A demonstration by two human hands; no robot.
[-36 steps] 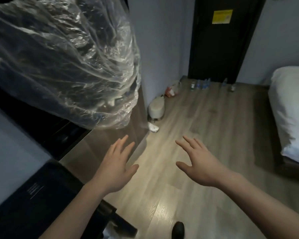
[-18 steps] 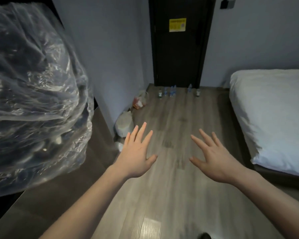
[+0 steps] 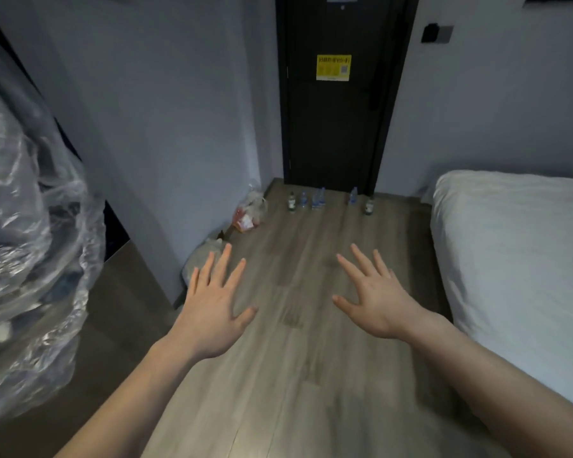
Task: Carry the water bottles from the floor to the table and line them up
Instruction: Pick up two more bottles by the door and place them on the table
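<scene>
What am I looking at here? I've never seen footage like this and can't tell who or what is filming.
A person wears a camera on the head, so this single view looks forward and down over their own arms. The left hand and right hand are bare, spread open and hold nothing. Ahead, small water bottles stand on the wooden floor before a dark door. A white bed is on the right. On the left, crinkled clear plastic covers something over a brown surface.

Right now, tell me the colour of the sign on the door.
Yellow: the sign stands out on the dark door, shown only in the head view.
</scene>
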